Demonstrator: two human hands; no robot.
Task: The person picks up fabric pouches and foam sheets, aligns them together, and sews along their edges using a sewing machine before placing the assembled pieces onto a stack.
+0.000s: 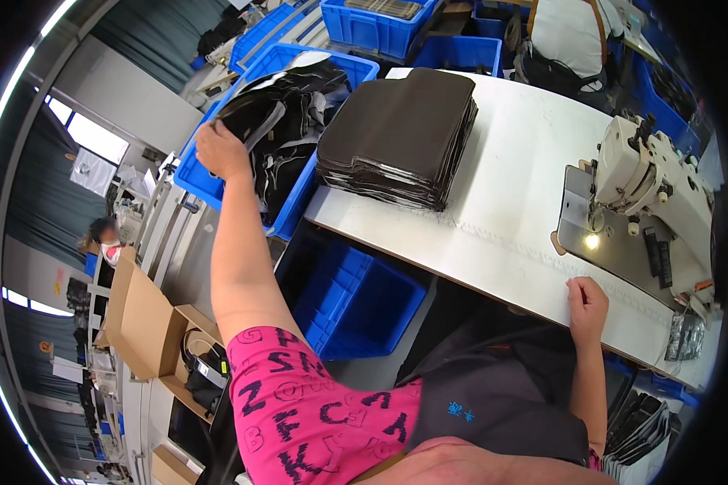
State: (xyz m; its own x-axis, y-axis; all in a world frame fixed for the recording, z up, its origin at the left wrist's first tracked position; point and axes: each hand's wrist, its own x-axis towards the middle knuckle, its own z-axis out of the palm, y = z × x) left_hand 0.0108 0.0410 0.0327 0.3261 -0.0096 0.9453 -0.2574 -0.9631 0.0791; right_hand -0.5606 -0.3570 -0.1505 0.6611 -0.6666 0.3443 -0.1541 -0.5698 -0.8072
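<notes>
Stretched out to the far left, my left hand [222,151] pinches the edge of a dark fabric piece [277,90] over a blue crate [362,71]. Crumpled black and white pieces [287,158] fill that crate. Beside it on the white table [514,145] lies a thick, neat stack of dark brown cut panels [396,121]. My right hand [588,311] rests closed in a loose fist at the table's near edge, with nothing showing in it. A white sewing machine [635,174] with its lamp lit stands beyond it on the right.
Below the table sits another blue crate [356,303]. An open cardboard box [141,323] with black items is on the left. More blue crates [372,24] and a white-and-black bag [566,40] stand at the back. Dark pieces [639,428] are stacked low at the right.
</notes>
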